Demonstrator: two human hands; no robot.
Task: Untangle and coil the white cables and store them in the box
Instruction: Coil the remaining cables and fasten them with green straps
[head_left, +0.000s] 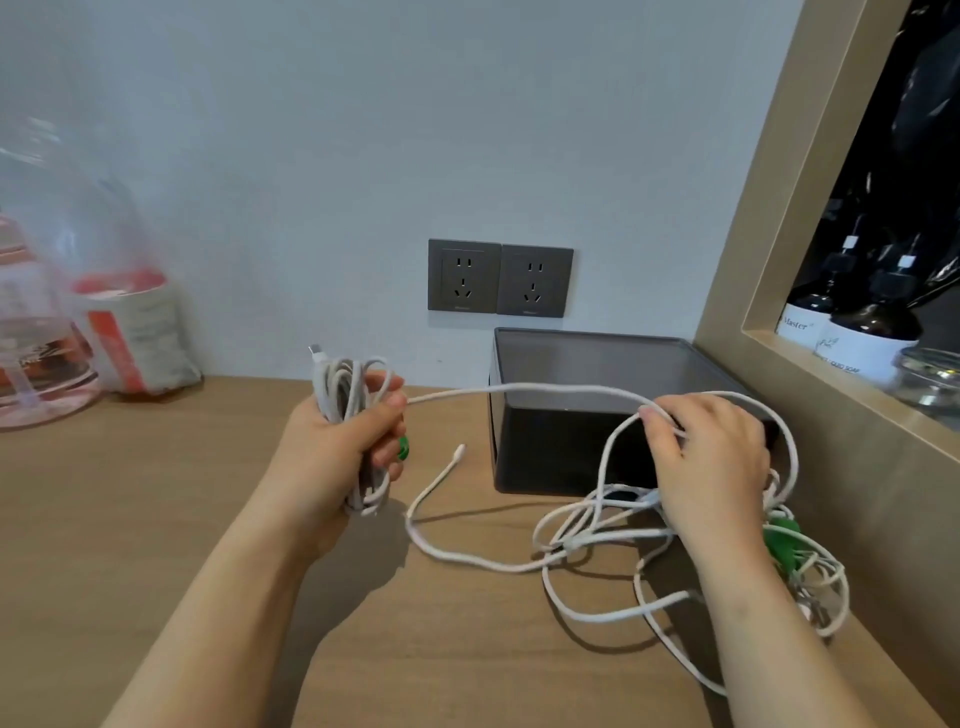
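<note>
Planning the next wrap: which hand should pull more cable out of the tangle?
Right. The right hand holds the loose strand directly above the tangle, while the left hand is occupied gripping the coil, away from it.

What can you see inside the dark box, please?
Only plain grey shows within the rim of the box, with nothing visibly stored. The near wall hides the bottom, and the right hand covers one corner.
</note>
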